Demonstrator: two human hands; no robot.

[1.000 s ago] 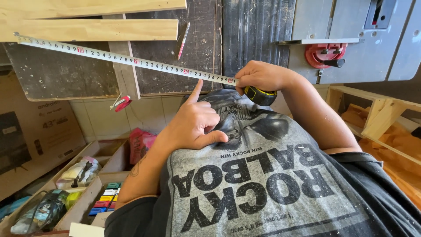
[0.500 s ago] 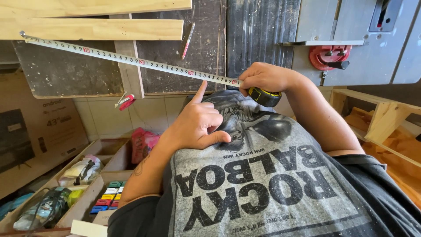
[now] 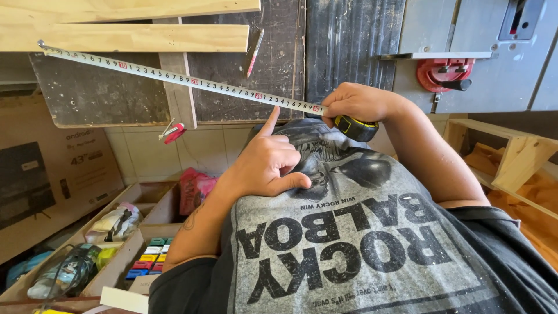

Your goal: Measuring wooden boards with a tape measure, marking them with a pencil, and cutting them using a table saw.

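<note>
A yellow-and-white tape measure blade stretches from the left end of a light wooden plank down to its black-and-yellow case. My right hand grips that case at the bench's front edge. My left hand is curled below the blade, its index finger pointing up and touching the tape near the case. A pencil lies on the dark bench top just right of the plank.
A second narrow wooden strip runs under the tape, with a red clamp at its lower end. A table saw with a red knob stands at the right. A wooden tray of small items lies on the floor below left, beside a cardboard box.
The tape's hook end has crept slightly left along the plank and the view has shifted a little. Both hands keep the same hold and pose.
</note>
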